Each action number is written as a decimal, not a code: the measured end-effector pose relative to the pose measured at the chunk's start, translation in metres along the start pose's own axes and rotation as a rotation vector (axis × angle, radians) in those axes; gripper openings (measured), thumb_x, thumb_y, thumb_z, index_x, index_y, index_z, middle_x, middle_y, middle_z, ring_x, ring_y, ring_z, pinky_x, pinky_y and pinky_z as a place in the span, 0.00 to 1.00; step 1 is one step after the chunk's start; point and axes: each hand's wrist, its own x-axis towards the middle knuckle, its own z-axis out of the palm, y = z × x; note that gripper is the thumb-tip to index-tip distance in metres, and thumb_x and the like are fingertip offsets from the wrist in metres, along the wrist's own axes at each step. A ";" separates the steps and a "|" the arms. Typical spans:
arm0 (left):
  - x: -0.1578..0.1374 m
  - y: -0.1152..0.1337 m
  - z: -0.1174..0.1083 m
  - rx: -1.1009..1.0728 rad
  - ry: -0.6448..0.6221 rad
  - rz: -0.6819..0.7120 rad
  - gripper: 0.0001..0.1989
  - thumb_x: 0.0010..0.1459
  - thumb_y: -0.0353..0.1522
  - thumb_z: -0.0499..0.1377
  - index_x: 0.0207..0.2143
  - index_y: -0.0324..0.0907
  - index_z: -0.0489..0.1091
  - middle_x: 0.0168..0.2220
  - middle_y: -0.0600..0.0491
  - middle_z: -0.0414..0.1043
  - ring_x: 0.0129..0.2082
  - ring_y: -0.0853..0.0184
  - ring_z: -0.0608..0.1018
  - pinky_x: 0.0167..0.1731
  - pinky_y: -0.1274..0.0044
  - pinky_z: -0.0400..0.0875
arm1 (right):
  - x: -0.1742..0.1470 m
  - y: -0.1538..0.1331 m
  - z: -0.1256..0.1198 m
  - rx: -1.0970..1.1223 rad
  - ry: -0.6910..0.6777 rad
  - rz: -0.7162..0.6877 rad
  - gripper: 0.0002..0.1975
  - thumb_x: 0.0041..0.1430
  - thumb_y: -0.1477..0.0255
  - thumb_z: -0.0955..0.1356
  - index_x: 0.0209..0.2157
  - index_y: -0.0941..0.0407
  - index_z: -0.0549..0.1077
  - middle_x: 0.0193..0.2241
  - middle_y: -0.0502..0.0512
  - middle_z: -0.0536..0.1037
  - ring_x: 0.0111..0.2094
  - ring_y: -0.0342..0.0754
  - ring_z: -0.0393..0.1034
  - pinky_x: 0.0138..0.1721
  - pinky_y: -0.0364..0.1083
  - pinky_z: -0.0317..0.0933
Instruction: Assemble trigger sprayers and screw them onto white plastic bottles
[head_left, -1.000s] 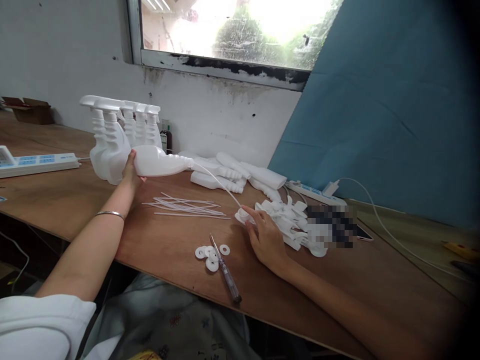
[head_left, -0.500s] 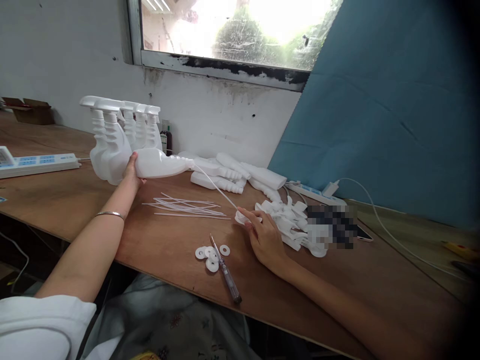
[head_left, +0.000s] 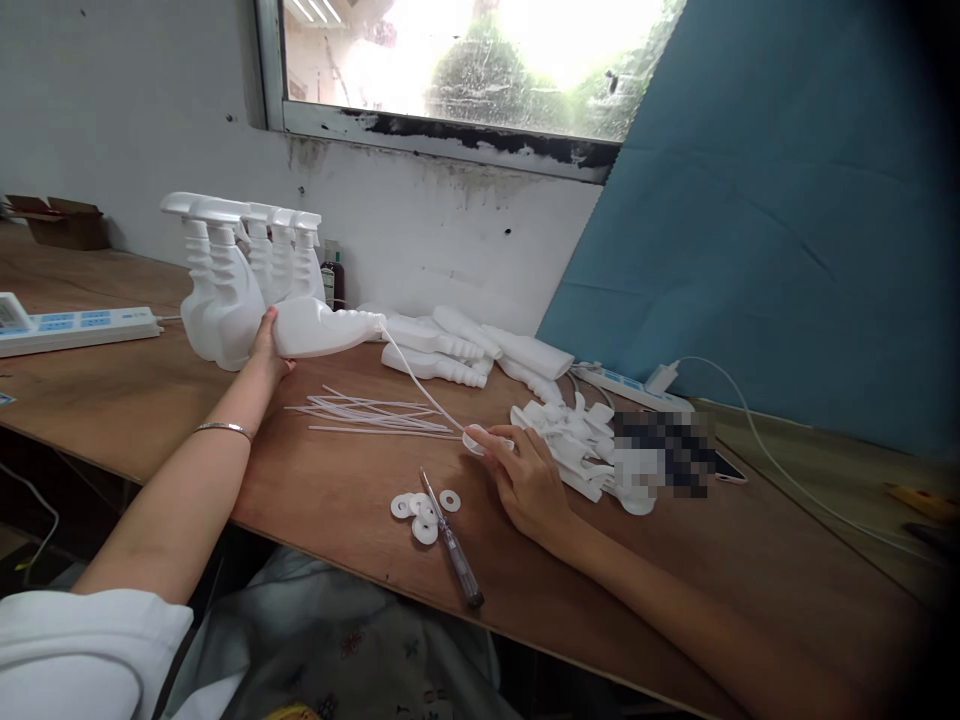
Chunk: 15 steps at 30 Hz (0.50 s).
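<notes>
My left hand (head_left: pixel 266 345) grips the base of a white plastic bottle (head_left: pixel 322 328) held on its side, neck pointing right. A thin white dip tube (head_left: pixel 416 385) runs from the bottle's neck down to a white spray head (head_left: pixel 480 440), which my right hand (head_left: pixel 529 480) holds against the wooden table (head_left: pixel 150 400). A pile of loose white spray heads (head_left: pixel 577 440) lies just right of that hand. Loose white tubes (head_left: pixel 375 412) lie between my arms.
Several assembled spray bottles (head_left: pixel 232 270) stand behind my left hand. Empty bottles (head_left: pixel 465 345) lie by the wall. White washers (head_left: pixel 420 505) and a screwdriver (head_left: pixel 450 540) lie near the table's front edge. Power strips sit at the left (head_left: pixel 75 328) and right (head_left: pixel 630 388). A blue board (head_left: pixel 750 220) leans at right.
My right hand has slid the spray head a little to the left along the table, and the tube now bends more. The bottle stays held in my left hand.
</notes>
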 end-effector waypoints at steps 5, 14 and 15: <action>-0.011 0.009 0.009 -0.385 0.501 -0.350 0.22 0.36 0.46 0.63 0.18 0.42 0.56 0.14 0.62 0.60 0.29 0.73 0.69 0.33 0.76 0.61 | -0.001 0.000 0.000 0.000 0.016 0.009 0.18 0.58 0.79 0.59 0.49 0.51 0.65 0.39 0.55 0.70 0.37 0.51 0.61 0.39 0.51 0.58; -0.022 0.016 0.019 -0.466 0.345 -0.263 0.10 0.52 0.37 0.58 0.31 0.41 0.63 0.20 0.62 0.68 0.24 0.74 0.70 0.31 0.79 0.67 | -0.002 0.003 -0.001 -0.029 0.090 0.098 0.20 0.57 0.81 0.58 0.49 0.52 0.65 0.39 0.56 0.69 0.37 0.51 0.60 0.38 0.51 0.56; -0.022 0.016 0.019 -0.465 0.327 -0.250 0.10 0.52 0.37 0.58 0.32 0.41 0.63 0.20 0.62 0.68 0.24 0.74 0.70 0.31 0.79 0.68 | -0.002 0.004 -0.001 -0.021 0.095 0.102 0.19 0.58 0.80 0.58 0.49 0.52 0.65 0.39 0.55 0.69 0.37 0.51 0.61 0.38 0.51 0.56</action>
